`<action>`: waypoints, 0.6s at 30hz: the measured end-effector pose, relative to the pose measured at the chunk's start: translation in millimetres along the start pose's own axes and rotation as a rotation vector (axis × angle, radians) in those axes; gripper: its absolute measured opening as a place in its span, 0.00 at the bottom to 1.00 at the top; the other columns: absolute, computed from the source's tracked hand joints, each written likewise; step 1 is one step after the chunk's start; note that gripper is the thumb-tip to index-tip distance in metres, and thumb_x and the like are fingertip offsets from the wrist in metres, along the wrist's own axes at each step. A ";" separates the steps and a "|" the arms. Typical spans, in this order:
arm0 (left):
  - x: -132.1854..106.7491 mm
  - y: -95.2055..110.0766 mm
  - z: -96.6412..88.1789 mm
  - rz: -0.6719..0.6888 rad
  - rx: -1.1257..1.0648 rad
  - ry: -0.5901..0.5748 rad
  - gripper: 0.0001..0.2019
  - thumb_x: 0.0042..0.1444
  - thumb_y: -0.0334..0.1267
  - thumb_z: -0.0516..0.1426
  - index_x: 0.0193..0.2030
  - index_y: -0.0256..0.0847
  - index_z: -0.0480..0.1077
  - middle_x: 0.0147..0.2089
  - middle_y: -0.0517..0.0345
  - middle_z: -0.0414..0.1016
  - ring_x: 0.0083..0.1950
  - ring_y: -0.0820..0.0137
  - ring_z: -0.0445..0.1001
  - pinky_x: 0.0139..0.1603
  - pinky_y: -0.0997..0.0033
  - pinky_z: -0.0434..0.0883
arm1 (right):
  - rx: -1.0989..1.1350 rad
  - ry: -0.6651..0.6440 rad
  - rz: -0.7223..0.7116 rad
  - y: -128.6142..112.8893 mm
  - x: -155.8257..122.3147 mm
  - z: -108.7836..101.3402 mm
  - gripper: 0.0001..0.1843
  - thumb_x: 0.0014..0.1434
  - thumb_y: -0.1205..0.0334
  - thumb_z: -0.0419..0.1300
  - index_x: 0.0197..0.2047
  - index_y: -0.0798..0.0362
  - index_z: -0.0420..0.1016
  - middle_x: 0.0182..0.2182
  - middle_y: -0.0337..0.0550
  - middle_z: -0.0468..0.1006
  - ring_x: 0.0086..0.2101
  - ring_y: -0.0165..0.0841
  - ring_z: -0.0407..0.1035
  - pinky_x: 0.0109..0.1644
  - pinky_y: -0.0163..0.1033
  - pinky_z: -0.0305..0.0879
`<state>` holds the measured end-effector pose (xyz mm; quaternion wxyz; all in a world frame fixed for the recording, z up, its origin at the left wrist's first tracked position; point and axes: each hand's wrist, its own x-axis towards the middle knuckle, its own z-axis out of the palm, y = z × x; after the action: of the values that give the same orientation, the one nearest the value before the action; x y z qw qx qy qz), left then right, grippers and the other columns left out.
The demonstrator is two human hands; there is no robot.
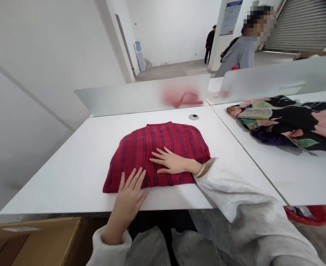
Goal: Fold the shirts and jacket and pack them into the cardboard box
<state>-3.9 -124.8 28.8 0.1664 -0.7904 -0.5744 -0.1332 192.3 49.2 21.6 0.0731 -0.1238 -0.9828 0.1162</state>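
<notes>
A folded red plaid shirt (163,147) lies on the white table (77,170) in front of me. My right hand (170,161) rests flat on the shirt's middle, fingers stretched out and pointing left. My left hand (129,194) lies flat at the shirt's near edge, fingers spread, fingertips on the cloth and palm on the table. Neither hand grips anything. A bead bracelet (200,170) sits on my right wrist, below a light grey sleeve.
A floral black, pink and green garment (287,120) lies on the adjoining table to the right. Frosted divider panels (141,96) stand along the back edge. A cardboard box (32,240) is at lower left, a red bin (309,215) under the right table. Two people stand beyond the dividers.
</notes>
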 end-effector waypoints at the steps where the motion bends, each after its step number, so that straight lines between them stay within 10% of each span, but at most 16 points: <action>1: -7.7 1.8 15.2 -0.010 -0.009 -0.029 0.29 0.62 0.43 0.49 0.68 0.37 0.47 0.64 0.44 0.62 0.66 0.57 0.58 0.66 0.44 0.50 | 0.021 -0.025 -0.004 -6.1 -3.9 -3.6 0.39 0.63 0.40 0.44 0.69 0.55 0.47 0.67 0.55 0.45 0.66 0.49 0.32 0.65 0.62 0.32; 5: -12.1 7.7 40.7 -0.072 -0.043 -0.076 0.27 0.61 0.38 0.48 0.66 0.33 0.52 0.67 0.43 0.56 0.69 0.56 0.52 0.66 0.44 0.50 | 0.012 -0.046 -0.019 -39.2 -20.9 -2.3 0.46 0.57 0.39 0.53 0.69 0.56 0.43 0.67 0.56 0.43 0.66 0.49 0.33 0.66 0.61 0.36; 10: 16.5 6.5 38.0 -0.099 -0.062 -0.103 0.29 0.55 0.32 0.51 0.66 0.35 0.55 0.68 0.45 0.55 0.69 0.54 0.52 0.67 0.43 0.48 | -0.135 0.135 0.144 -75.5 -24.4 32.6 0.32 0.62 0.64 0.52 0.68 0.54 0.48 0.66 0.54 0.51 0.65 0.45 0.45 0.64 0.56 0.50; 18: 9.9 -17.1 40.9 -0.049 -0.127 -0.095 0.29 0.52 0.21 0.44 0.62 0.35 0.62 0.63 0.55 0.65 0.66 0.65 0.59 0.66 0.59 0.58 | -0.212 0.250 0.395 -59.8 -44.3 31.2 0.32 0.57 0.77 0.48 0.64 0.55 0.58 0.61 0.53 0.63 0.60 0.41 0.58 0.60 0.50 0.60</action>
<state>-16.4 -94.4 -2.6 0.0852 -0.7905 -0.5910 -0.1359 215.8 -25.3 1.2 0.1563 -0.3340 -0.9295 0.0082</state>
